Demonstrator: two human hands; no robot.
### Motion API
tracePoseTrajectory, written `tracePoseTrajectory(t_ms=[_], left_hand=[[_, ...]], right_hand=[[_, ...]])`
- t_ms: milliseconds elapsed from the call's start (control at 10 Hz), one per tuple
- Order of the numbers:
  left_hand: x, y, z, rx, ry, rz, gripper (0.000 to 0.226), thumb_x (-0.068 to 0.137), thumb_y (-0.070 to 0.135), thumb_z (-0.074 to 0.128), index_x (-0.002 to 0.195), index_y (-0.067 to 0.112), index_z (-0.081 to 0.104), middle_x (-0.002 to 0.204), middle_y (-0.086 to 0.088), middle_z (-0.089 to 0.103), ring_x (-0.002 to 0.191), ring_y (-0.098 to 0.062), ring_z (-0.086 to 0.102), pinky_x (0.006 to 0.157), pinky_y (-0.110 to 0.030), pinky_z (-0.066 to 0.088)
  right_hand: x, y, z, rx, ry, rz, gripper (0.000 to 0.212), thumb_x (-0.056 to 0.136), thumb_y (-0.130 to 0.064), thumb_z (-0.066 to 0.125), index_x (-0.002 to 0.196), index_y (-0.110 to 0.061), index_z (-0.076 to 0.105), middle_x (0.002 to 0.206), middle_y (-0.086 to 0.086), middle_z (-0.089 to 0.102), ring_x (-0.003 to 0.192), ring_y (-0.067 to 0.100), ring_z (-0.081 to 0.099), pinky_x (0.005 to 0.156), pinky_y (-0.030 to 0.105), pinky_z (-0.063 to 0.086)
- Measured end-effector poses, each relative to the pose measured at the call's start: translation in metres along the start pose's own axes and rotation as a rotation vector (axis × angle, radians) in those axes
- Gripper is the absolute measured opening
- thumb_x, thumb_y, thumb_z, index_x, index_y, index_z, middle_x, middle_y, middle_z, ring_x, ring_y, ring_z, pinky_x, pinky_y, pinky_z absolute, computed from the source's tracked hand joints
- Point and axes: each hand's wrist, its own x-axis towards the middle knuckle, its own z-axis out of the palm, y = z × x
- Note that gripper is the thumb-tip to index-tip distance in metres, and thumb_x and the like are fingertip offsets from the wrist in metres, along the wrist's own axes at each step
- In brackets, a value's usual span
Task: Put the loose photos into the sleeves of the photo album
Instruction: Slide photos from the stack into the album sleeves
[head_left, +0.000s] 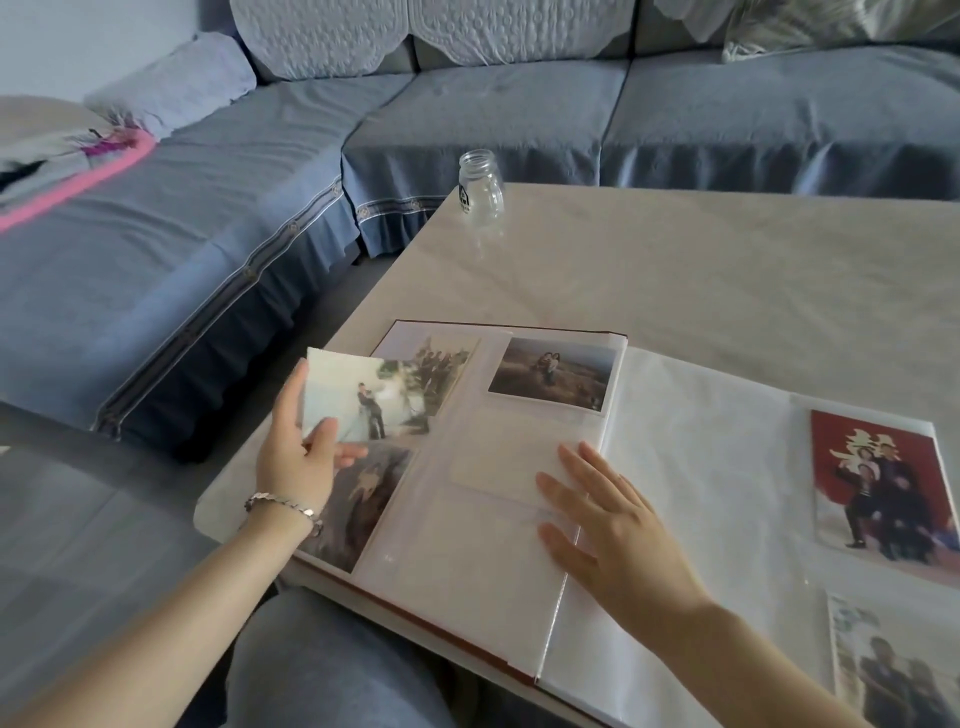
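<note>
Left hand (298, 460) in a thumb-and-finger pinch; right hand (615, 527) flat, fingers (577, 462) spread.

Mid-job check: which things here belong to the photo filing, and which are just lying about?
Job:
loose photo, held in the left hand
photo album, right hand flat on its page
empty sleeve

Lying about:
glass jar on the table
sofa

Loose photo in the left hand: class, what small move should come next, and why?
Probably carry the loose photo rightward to the empty sleeve. The left hand pinches it above sleeves already filled, while the right hand lies flat on the page by that vacant sleeve.
</note>
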Motion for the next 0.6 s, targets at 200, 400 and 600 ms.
tracePoseTrajectory(t_ms=[200, 400, 600], left_hand=[[-0.004, 0.003, 0.007, -0.016, -0.021, 0.05, 0.061, 0.095, 0.004, 0.046, 0.14, 0.04, 0.027, 0.142, -0.001, 0.045, 0.068, -0.017, 0.071, 0.06, -0.031, 0.059], [-0.016, -0.002, 0.013, 0.003, -0.167, 0.009, 0.059, 0.093, 0.005, 0.05, 0.134, 0.041, 0.029, 0.136, -0.002, 0.046, 0.069, -0.023, 0.07, 0.061, -0.038, 0.059], [-0.011, -0.004, 0.007, 0.01, -0.109, 0.031, 0.06, 0.092, 0.001, 0.049, 0.136, 0.038, 0.031, 0.132, 0.0, 0.048, 0.071, -0.016, 0.068, 0.056, -0.029, 0.058]], right_hand=[[0.0, 0.0, 0.001, 0.004, 0.007, 0.0, 0.065, 0.096, -0.056, 0.017, 0.114, -0.018, 0.067, 0.13, 0.009, 0.057, 0.125, 0.028, 0.049, 0.099, 0.046, 0.036], [0.0, 0.0, 0.0, -0.008, 0.005, -0.001, 0.065, 0.096, -0.056, 0.017, 0.115, -0.019, 0.067, 0.13, 0.009, 0.057, 0.124, 0.027, 0.049, 0.099, 0.045, 0.034], [0.0, 0.0, 0.001, 0.001, 0.017, -0.004, 0.065, 0.096, -0.055, 0.018, 0.114, -0.017, 0.068, 0.13, 0.009, 0.057, 0.124, 0.028, 0.05, 0.099, 0.045, 0.034]])
